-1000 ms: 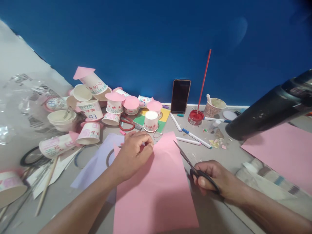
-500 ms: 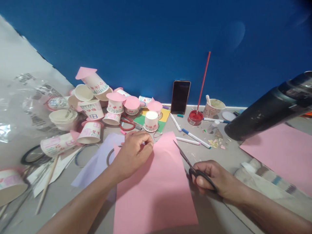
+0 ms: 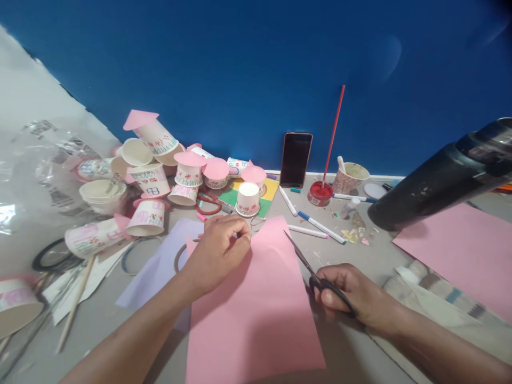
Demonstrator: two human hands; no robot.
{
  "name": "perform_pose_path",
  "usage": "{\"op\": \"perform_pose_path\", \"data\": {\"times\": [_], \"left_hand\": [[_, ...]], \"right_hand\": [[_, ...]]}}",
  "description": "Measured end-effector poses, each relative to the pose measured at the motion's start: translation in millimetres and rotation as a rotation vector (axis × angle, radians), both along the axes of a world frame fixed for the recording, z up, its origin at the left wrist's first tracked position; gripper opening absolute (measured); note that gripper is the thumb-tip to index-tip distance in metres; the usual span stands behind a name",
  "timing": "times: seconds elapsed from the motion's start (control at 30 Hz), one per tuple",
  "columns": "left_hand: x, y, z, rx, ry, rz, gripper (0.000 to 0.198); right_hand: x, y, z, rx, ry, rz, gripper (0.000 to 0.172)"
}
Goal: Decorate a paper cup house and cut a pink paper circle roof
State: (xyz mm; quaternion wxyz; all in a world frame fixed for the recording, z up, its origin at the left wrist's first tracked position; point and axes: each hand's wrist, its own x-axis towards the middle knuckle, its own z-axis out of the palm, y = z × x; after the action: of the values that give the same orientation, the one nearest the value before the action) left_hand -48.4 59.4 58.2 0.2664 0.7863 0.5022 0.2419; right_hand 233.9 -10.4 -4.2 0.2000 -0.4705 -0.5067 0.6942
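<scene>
A sheet of pink paper (image 3: 256,314) lies in front of me, its top edge cut in a curve. My left hand (image 3: 222,248) is closed at the sheet's upper left, fingers curled onto the paper; the fingertips are partly hidden. Black-handled scissors (image 3: 334,293) are in my right hand (image 3: 352,293), beside the sheet's right edge. Their blades look closed and point up and left, the tip close to the paper's top right corner. Under my left forearm are lilac paper (image 3: 160,266) and part of a tape roll (image 3: 178,258).
Decorated paper cups (image 3: 188,170) with pink tops crowd the left. A white cup (image 3: 248,198) stands behind the sheet, near a phone (image 3: 296,160) and a red paint pot (image 3: 320,193). Several markers (image 3: 322,228) lie about. A black bottle (image 3: 436,176) leans at right.
Almost nothing differs. Both hands, the scissors and the pink sheet keep their places; the view has shifted very slightly.
</scene>
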Motion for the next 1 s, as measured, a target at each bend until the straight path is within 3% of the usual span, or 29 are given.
{"op": "perform_pose_path", "data": {"times": [1.0], "left_hand": [[-2.5,1.7,0.0,0.017,0.023,-0.01,0.025]], "right_hand": [[2.0,3.5,4.5,-0.012,-0.046,0.001,0.069]]}}
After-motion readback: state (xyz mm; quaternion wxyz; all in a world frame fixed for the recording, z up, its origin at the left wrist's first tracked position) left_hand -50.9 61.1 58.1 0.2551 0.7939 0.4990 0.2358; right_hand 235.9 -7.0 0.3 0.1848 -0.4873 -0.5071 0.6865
